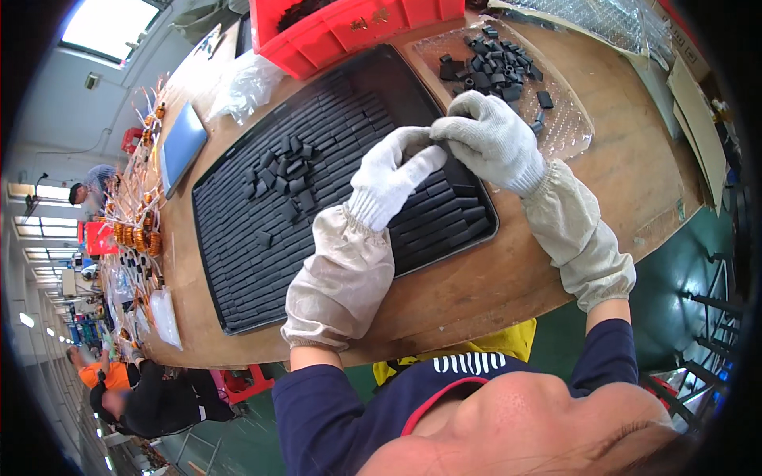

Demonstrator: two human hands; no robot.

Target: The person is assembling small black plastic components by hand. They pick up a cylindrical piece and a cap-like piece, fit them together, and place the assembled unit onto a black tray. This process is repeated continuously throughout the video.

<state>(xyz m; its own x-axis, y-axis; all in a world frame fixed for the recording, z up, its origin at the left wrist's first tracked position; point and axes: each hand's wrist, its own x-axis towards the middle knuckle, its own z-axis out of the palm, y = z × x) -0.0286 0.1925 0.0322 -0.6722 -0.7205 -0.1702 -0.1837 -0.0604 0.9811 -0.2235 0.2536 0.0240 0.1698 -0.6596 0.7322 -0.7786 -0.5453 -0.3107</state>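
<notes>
My left hand (394,169) and my right hand (494,141), both in white knit gloves, meet above the right part of a black tray (390,73). The fingertips of both are pinched close together; whatever sits between them is too small and dark to make out. Rows of small black blocks (262,274) line the tray, laid end to end. On top of the rows lies a loose cluster of black blocks (279,170). Beyond my right hand, a heap of small black pieces (496,63) rests on a sheet of bubble wrap (575,119).
A red crate (357,36) stands behind the tray. Clear plastic bags (244,86) and a blue panel (182,147) lie left on the wooden table (508,266). Copper-wound coils (139,238) line the far left. Cardboard (698,123) leans at right. Other people sit at lower left.
</notes>
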